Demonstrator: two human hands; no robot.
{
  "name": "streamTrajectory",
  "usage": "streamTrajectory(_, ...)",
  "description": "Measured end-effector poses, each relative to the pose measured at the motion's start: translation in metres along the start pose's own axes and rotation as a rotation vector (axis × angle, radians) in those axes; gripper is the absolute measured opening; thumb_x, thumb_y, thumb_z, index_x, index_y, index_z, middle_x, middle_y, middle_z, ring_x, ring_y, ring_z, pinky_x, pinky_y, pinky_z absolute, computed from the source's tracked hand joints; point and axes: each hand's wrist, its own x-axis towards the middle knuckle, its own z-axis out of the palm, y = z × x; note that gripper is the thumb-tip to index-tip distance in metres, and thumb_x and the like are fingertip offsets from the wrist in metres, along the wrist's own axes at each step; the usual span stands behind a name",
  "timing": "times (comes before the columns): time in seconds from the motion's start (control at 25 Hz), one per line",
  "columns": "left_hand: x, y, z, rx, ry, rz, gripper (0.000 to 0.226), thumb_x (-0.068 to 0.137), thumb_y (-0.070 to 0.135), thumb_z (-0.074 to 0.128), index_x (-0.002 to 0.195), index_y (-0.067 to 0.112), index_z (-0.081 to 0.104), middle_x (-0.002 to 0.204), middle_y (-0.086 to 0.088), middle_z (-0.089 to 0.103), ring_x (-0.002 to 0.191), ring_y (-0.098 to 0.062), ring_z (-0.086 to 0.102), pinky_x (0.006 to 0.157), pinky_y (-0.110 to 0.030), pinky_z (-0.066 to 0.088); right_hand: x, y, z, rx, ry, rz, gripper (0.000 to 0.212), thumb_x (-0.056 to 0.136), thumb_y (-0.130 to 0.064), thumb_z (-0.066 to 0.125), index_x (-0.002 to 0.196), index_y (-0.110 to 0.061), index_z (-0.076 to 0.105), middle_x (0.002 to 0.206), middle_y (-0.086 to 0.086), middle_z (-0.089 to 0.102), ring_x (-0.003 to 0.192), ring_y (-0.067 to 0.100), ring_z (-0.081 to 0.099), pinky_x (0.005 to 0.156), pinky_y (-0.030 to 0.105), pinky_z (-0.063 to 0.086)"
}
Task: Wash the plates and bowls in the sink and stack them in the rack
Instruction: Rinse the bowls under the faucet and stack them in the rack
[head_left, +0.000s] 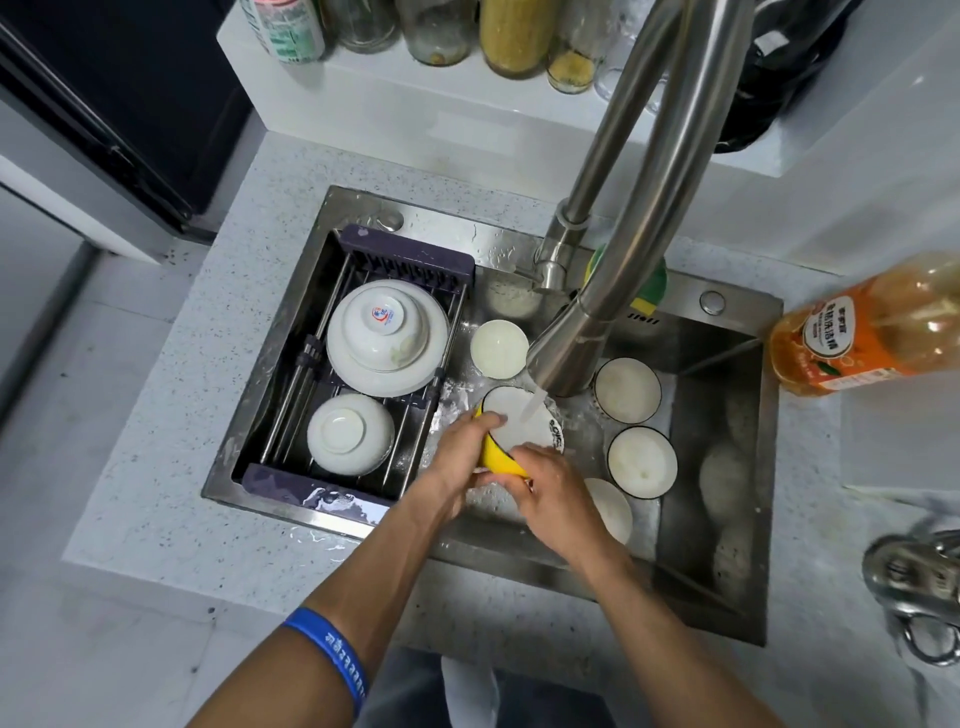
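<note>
Under the faucet (613, 291) stream, mid-sink (727, 545): yellow bowl (501, 457), left hand (462, 447) gripping its rim, right hand (550, 488) clasping its near side. Four more bowls loose beside it. Rack (358, 488) at left edge: two upturned bowls, one plate.

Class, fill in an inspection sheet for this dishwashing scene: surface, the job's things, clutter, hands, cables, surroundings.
Surface: steel sink, wet, set in a speckled counter.
Job's things: yellow bowl under the running tap; four more bowls upright in the sink, e.g. one at; rack across the sink's left side holds an upturned bowl on a plate and another upturned bowl.
Clutter: orange detergent bottle at the right; green-yellow sponge behind the tap.
Hands: left hand and right hand both grip the yellow bowl.
Cables: black cable, top right.
Surroundings: jars on a shelf behind the sink.
</note>
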Motion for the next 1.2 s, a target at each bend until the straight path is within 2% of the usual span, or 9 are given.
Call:
streamTrajectory(0.12, 0.005, -0.006, -0.012, -0.012, 0.021, 0.069, 0.028, 0.094, 0.050, 0.052, 0.104, 0.028, 0.067, 0.101, 0.002, 0.071, 0.093, -0.017, 0.062, 0.081, -0.034, 0.045, 0.020, -0.017, 0.001, 0.716, 0.096, 0.423, 0.007, 0.092, -0.017, 0.067, 0.087, -0.022, 0.066, 0.070, -0.016, 0.063, 0.068, 0.006, 0.056, 0.062, 0.028, 0.047)
streamTrajectory(0.2, 0.007, -0.009, -0.013, -0.023, 0.043, 0.127, 0.027, 0.097, 0.040, 0.055, 0.121, 0.031, 0.063, 0.116, 0.000, 0.069, 0.100, -0.016, 0.061, 0.081, -0.032, 0.046, 0.028, -0.029, -0.001, 1.154, 0.137, 0.654, 0.012, 0.094, -0.017, 0.065, 0.104, -0.021, 0.069, 0.094, -0.003, 0.075, 0.085, 0.017, 0.069, 0.071, 0.036, 0.058)
streamTrajectory(0.36, 0.005, -0.003, 0.005, -0.034, 0.046, 0.219, 0.043, 0.097, 0.031, 0.061, 0.138, 0.025, 0.053, 0.127, 0.001, 0.064, 0.099, -0.006, 0.064, 0.076, -0.018, 0.052, 0.032, -0.037, -0.012, 1.520, 0.223, 0.846, 0.025, 0.093, -0.023, 0.065, 0.117, -0.015, 0.065, 0.114, 0.011, 0.072, 0.103, 0.027, 0.070, 0.085, 0.047, 0.057)
streamTrajectory(0.48, 0.008, 0.001, 0.021, 0.041, -0.035, 0.260, 0.045, 0.090, 0.039, 0.070, 0.132, 0.027, 0.058, 0.123, 0.001, 0.068, 0.097, -0.004, 0.066, 0.081, -0.016, 0.052, 0.025, -0.029, -0.023, 1.732, 0.312, 0.898, 0.039, 0.094, -0.027, 0.061, 0.130, -0.012, 0.058, 0.122, 0.014, 0.068, 0.108, 0.027, 0.066, 0.077, 0.040, 0.059)
streamTrajectory(0.6, 0.008, 0.001, 0.029, 0.102, -0.077, 0.249, 0.037, 0.086, 0.041, 0.074, 0.120, 0.034, 0.063, 0.115, 0.004, 0.069, 0.103, -0.010, 0.066, 0.092, -0.026, 0.053, 0.016, -0.021, -0.030, 1.748, 0.373, 0.947, 0.040, 0.095, -0.030, 0.059, 0.133, -0.015, 0.056, 0.121, 0.012, 0.066, 0.096, 0.024, 0.066, 0.057, 0.029, 0.058)
streamTrajectory(0.72, 0.009, -0.001, 0.019, 0.079, -0.012, 0.263, 0.012, 0.089, 0.042, 0.069, 0.100, 0.036, 0.068, 0.099, 0.009, 0.071, 0.090, -0.007, 0.065, 0.082, -0.024, 0.052, 0.019, -0.026, -0.025, 1.681, 0.338, 0.958, 0.041, 0.095, -0.030, 0.061, 0.133, -0.015, 0.056, 0.122, 0.012, 0.064, 0.093, 0.025, 0.063, 0.050, 0.025, 0.055)
streamTrajectory(0.92, 0.013, 0.000, -0.012, 0.049, 0.064, 0.253, 0.028, 0.094, 0.026, 0.065, 0.118, 0.013, 0.068, 0.093, 0.004, 0.069, 0.079, -0.006, 0.062, 0.071, -0.022, 0.049, 0.027, -0.033, -0.023, 1.570, 0.283, 0.996, 0.034, 0.094, -0.033, 0.061, 0.124, -0.017, 0.059, 0.105, 0.009, 0.068, 0.085, 0.023, 0.063, 0.042, 0.021, 0.048)
streamTrajectory(1.08, 0.011, -0.001, -0.008, 0.035, 0.018, 0.213, 0.014, 0.093, 0.026, 0.067, 0.104, 0.019, 0.070, 0.094, 0.003, 0.071, 0.087, -0.014, 0.064, 0.084, -0.031, 0.053, 0.021, -0.026, -0.027, 1.556, 0.283, 1.044, 0.039, 0.094, -0.037, 0.059, 0.128, -0.018, 0.058, 0.109, 0.008, 0.068, 0.088, 0.023, 0.063, 0.042, 0.020, 0.047)
streamTrajectory(1.2, 0.009, -0.001, -0.001, 0.095, 0.087, 0.269, 0.018, 0.099, 0.031, 0.057, 0.106, 0.020, 0.070, 0.093, 0.004, 0.070, 0.089, -0.016, 0.061, 0.083, -0.030, 0.050, 0.025, -0.034, -0.029, 1.468, 0.292, 0.952, 0.028, 0.095, -0.030, 0.060, 0.120, -0.020, 0.061, 0.116, 0.011, 0.066, 0.090, 0.027, 0.064, 0.049, 0.027, 0.054)
